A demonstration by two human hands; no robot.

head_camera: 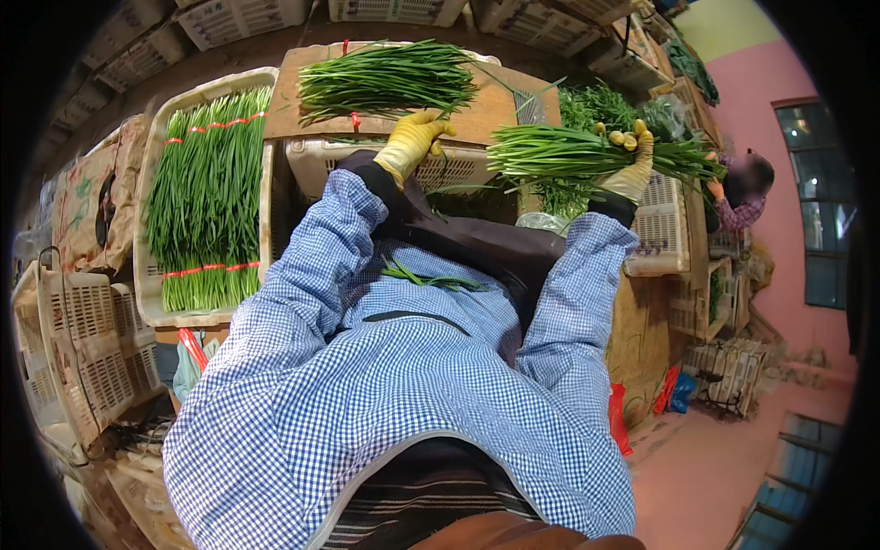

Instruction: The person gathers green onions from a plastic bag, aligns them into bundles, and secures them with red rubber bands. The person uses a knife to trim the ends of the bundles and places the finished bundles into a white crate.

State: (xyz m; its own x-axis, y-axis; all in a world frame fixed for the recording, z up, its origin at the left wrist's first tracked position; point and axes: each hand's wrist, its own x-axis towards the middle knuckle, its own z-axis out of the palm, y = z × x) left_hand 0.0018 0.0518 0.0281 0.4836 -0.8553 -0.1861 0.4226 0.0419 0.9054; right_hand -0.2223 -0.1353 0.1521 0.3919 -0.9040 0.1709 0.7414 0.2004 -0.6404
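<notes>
My right hand (632,158), in a yellow-coated glove, grips a bunch of garlic chives (550,150), its pale stems pointing left. My left hand (416,141), gloved alike, is at the near edge of a wooden board (498,93), its fingers partly curled by the leaf tips of a larger chive pile (385,79). Whether it pinches a loose blade I cannot tell. Beneath that pile a red tie (355,122) shows at both board edges. Some loose chive leaves (433,278) lie on my checked smock.
Left of the board, a white plastic crate (142,261) holds chive bundles with red ties. More greens (584,106) lie beyond my right hand. Empty-looking crates (79,344) stand at far left. A person (742,192) works at the right, near a pink wall (749,89).
</notes>
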